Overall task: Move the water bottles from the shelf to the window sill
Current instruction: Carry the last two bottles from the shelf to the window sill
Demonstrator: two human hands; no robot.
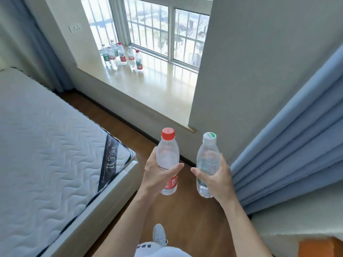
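Your left hand [157, 175] wraps the red-capped bottle [168, 154], your right hand [217, 177] the white-capped bottle [207, 156], both upright; the window sill [157, 86] lies at twelve o'clock; its standing bottles [120, 56] at eleven, likely nearer your left.

Two bottles are held near 6 o'clock: one red-capped bottle [168, 158] in the left hand [155, 176], one white-capped bottle [207, 160] in the right hand [218, 178]. At 11 o'clock the window sill [167, 86] bears six sill bottles [122, 55], perhaps seven; they overlap. Two blue curtains hang: left curtain [46, 52] at 10 o'clock, right curtain [297, 136] at 3. One mattress [46, 145] lies at 8 o'clock.
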